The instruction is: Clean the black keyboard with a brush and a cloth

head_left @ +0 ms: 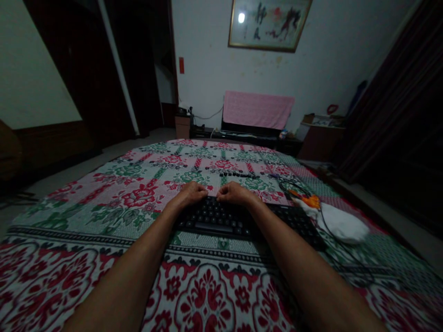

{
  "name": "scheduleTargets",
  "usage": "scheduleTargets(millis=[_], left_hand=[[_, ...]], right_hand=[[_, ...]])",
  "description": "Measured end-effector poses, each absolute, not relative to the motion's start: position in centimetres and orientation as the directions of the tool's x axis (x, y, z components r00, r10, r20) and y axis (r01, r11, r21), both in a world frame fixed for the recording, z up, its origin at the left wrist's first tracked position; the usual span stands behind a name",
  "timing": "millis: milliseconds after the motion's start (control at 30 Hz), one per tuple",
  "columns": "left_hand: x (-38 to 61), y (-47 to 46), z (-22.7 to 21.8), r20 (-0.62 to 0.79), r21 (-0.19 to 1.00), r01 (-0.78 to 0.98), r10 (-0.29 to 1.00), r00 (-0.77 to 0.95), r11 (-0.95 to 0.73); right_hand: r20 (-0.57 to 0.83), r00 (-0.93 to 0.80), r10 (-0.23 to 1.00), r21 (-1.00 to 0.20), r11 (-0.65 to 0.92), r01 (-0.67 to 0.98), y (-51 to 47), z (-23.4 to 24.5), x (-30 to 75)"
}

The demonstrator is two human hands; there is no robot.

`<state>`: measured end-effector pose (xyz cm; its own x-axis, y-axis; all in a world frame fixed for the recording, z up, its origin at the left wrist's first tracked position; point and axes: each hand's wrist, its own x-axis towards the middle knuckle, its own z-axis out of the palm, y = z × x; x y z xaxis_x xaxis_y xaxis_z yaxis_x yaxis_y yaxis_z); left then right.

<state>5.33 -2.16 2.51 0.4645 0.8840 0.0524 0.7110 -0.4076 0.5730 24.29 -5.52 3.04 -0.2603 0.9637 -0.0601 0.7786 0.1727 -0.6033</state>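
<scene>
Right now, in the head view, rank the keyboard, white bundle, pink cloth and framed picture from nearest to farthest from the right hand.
1. keyboard: under the right hand, touching it.
2. white bundle: off to the right, on the bedspread.
3. pink cloth: draped low at the back of the room.
4. framed picture: hung above the cloth, farthest.

There are one left hand, one right hand, one keyboard and one framed picture.
</scene>
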Motion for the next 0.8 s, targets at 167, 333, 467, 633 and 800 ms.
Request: scheduleTargets(millis=[167, 333, 467, 633, 800], left_hand=[[6.1, -2.7, 2.6, 0.079, 0.557, 0.689, 0.855, 0.512, -0.464], [7.0, -2.5, 1.8, 0.056, 0.583, 0.694, 0.873, 0.484, -0.423], [7.2, -2.1, 1.7, -0.010, 0.624, 0.696, 0.887, 0.462, -0.356], [7.4, -2.3, 2.2, -0.093, 0.721, 0.656, 0.909, 0.407, -0.220], [8.0, -2.5, 2.5, -0.117, 0.728, 0.666, 0.928, 0.353, -0.162]], right_hand=[[-0.090, -0.213, 0.973, -0.613, 0.115, 0.782, -5.5, 3.1, 24.2], [-0.034, -0.190, 0.981, -0.584, 0.135, 0.800, -5.5, 2.6, 24.3], [0.017, -0.186, 0.982, -0.567, 0.163, 0.807, -5.6, 2.1, 24.4], [0.027, -0.162, 0.987, -0.531, 0.151, 0.834, -5.9, 2.3, 24.2], [0.038, -0.174, 0.984, -0.507, 0.169, 0.845, -6.0, 2.5, 24.0]])
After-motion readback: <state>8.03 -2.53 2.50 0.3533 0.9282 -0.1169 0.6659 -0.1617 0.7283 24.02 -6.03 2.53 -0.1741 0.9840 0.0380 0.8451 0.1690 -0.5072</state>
